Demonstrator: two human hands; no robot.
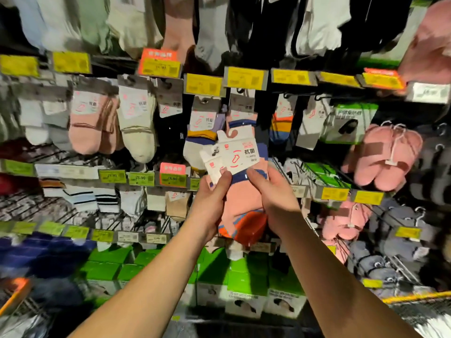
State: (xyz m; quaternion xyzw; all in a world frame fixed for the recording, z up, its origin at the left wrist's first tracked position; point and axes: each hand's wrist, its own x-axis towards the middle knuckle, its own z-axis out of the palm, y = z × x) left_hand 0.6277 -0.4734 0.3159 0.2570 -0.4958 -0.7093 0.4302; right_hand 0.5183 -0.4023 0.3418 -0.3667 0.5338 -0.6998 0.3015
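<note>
Two hands hold up a pack of socks [244,198] in front of a shop wall full of hanging socks. The left hand [212,201] grips the left side of the pack, with its thumb pressed on the white paper card [234,154] at the top. The right hand [273,193] grips the right side, thumb on the front. The socks are pink with blue bands and an orange toe. Yellow price tags [245,78] hang in a row above. Green boxes [246,281] sit below the arms.
</note>
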